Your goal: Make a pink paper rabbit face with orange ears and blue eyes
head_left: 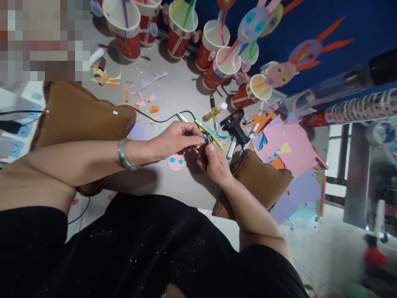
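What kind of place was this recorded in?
Probably a craft table, perhaps in a home or classroom: paper cups with straws and paper faces, a black glue gun, and colored paper sheets among cut scraps.

Arms, two, as I view them from afar. My left forearm (89,159): bare, almost level, reaching in from the left. Left wrist (142,153): nearly straight. My left hand (176,140): fingers curled, thumb and forefinger pinched at the tips. My right forearm (256,207): bare, slanting up and inward. My right hand (216,162): fingers folded, thumb against the bent forefinger. Fingertips of both hands: close together.
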`<state>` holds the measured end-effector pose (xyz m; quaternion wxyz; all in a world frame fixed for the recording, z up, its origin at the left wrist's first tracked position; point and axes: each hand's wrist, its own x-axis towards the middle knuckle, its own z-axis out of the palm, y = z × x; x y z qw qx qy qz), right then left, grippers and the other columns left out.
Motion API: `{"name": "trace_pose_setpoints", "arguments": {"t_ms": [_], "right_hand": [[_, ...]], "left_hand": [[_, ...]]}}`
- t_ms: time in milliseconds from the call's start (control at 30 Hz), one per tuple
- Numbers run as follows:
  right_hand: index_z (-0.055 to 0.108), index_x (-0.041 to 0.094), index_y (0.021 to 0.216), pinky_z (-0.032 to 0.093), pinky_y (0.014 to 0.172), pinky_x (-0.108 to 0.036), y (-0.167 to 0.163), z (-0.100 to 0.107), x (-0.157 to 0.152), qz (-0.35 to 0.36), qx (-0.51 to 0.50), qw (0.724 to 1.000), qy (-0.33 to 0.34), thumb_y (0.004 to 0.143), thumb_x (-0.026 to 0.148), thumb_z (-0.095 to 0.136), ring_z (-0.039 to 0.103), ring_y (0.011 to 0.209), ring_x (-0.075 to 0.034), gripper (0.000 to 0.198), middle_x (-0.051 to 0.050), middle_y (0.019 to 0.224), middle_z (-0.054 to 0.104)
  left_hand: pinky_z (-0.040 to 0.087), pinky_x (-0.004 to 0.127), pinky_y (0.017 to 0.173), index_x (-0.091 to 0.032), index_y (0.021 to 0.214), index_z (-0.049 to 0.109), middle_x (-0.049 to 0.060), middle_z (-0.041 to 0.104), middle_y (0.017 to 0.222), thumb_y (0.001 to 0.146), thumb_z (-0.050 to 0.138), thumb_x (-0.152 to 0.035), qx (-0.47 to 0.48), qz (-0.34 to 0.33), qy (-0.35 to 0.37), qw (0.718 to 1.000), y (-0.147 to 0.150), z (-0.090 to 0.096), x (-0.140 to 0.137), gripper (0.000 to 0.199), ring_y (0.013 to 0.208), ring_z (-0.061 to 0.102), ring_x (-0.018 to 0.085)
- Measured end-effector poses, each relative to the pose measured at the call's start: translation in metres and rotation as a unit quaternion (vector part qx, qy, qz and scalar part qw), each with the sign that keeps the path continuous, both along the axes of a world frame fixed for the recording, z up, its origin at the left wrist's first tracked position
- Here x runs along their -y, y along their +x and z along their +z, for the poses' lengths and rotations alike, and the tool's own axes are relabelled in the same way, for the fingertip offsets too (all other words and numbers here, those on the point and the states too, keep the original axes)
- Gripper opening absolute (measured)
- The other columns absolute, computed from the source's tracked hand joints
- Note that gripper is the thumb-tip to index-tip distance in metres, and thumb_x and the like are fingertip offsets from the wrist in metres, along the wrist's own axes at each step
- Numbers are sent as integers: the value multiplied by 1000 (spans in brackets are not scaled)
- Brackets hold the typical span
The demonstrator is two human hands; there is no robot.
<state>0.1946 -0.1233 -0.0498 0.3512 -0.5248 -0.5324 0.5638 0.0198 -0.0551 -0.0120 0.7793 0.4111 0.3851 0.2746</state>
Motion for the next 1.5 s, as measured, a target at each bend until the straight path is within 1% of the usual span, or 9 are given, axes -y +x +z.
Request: {"name": "trace_pose_setpoints", "arguments": {"t_ms": [167, 433, 667, 967, 1133, 1267, 1500], "right_hand": [[48, 26, 73, 30, 44, -30, -2, 4, -1, -1, 14, 1000, -2, 96, 79, 39, 40, 45, -13, 59, 3, 51, 46], [49, 26, 74, 29, 44, -30, -2, 8, -2, 2, 3, 1000, 5, 98, 76, 41, 39, 43, -12, 56, 5, 50, 45], [48, 25, 74, 29, 43, -30, -3, 10, -2, 2, 11, 1000, 0, 94, 81, 42, 40, 43, -11, 60, 4, 51, 45], [49, 25, 74, 29, 44, -29, -1, 8, -2, 4, 19, 1000, 6, 96, 78, 41, 40, 44, -12, 58, 4, 52, 45], [49, 25, 74, 29, 43, -28, -1, 9, -2, 6, 19, 1000, 6, 96, 79, 42, 40, 44, -11, 58, 5, 52, 44], [48, 24, 74, 29, 43, -27, -1, 9, -2, 8, 15, 1000, 10, 98, 76, 42, 39, 44, -10, 57, 6, 52, 44], [49, 25, 74, 28, 42, -28, 1, 7, -2, 11, 23, 1000, 6, 96, 78, 41, 39, 44, -11, 58, 5, 51, 44]], "left_hand": [[36, 18, 45, -14, 71, 65, -5, 57, 56, 84, 66, -4, -6, 4, 0, 1000, 0, 0, 0, 17, 46, 48, 4], [35, 19, 44, -14, 72, 64, -6, 56, 54, 85, 66, -5, -17, 0, 14, 1000, -1, 2, 0, 16, 45, 48, 4], [35, 19, 46, -15, 73, 64, -6, 57, 57, 84, 66, -5, -13, 5, 23, 1000, 0, -1, 1, 15, 47, 48, 4], [34, 19, 45, -15, 72, 63, -6, 55, 56, 84, 65, -5, -20, 1, 31, 999, -1, -1, -1, 15, 45, 46, 4], [35, 19, 45, -15, 72, 63, -6, 55, 56, 83, 65, -4, -19, 2, 38, 999, -1, -1, -1, 15, 46, 48, 4], [36, 20, 46, -15, 72, 63, -6, 56, 57, 82, 64, -4, -20, 2, 44, 999, 0, 0, -1, 15, 47, 49, 5], [35, 20, 46, -15, 73, 63, -6, 56, 57, 82, 65, -5, -26, 0, 50, 998, -1, -1, -1, 14, 45, 47, 4]]}}
